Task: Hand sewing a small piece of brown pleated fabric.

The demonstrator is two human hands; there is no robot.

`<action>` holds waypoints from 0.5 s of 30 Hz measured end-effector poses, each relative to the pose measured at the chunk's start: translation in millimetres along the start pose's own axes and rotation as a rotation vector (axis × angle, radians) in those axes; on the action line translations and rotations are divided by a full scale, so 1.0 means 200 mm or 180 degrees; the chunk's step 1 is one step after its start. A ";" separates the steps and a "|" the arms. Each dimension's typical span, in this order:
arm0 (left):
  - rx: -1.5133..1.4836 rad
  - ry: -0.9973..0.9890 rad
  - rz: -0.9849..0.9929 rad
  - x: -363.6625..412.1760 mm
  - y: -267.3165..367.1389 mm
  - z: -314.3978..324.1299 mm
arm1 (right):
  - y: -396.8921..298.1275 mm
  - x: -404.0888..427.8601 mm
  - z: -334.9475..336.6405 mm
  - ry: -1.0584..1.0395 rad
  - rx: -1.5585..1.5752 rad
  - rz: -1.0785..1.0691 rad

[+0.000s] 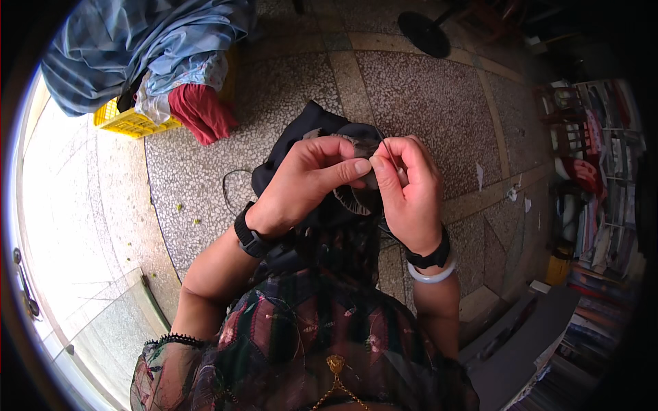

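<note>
A dark, nearly black cloth [313, 120] lies over my lap, with a grey-brown pleated or gathered strip [354, 201] on it, under my fingers. My left hand [313, 172] pinches a piece of this gathered material between thumb and fingers. Close beside it, the thumb and forefinger of my right hand [408, 185] are pinched together, their tips almost touching my left thumb. A thin dark cord [385, 144] runs across my right fingers. What is between the right fingertips is too small to tell. Another loop of thin dark cord [224, 185] shows left of the cloth.
At the upper left, a yellow plastic crate [136, 123] holds heaped blue fabric and a red cloth [200, 110]. A round black stand base [424, 35] is on the terrazzo floor at the top. Shelves of folded fabrics [611, 180] line the right side, and paper scraps [512, 192] lie nearby.
</note>
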State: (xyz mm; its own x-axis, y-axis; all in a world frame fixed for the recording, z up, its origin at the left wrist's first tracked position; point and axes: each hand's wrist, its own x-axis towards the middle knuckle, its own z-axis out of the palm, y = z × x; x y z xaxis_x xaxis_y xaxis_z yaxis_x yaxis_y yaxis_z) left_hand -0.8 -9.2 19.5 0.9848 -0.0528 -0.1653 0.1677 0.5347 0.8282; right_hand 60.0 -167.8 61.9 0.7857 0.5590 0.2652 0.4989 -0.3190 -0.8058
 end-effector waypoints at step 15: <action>-0.0792 -0.0035 -0.0141 0.00 -0.04 -0.07 | 0.02 -0.05 -0.10 0.0214 0.0002 0.0124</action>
State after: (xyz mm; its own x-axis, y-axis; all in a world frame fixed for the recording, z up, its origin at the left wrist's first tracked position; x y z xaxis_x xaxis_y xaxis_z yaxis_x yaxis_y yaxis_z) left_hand -3.1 -2.1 6.5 0.9774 -0.0892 -0.1916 0.1959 0.7227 0.6628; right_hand 61.4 -189.9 65.5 0.8273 0.4934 0.2686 0.4673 -0.3390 -0.8165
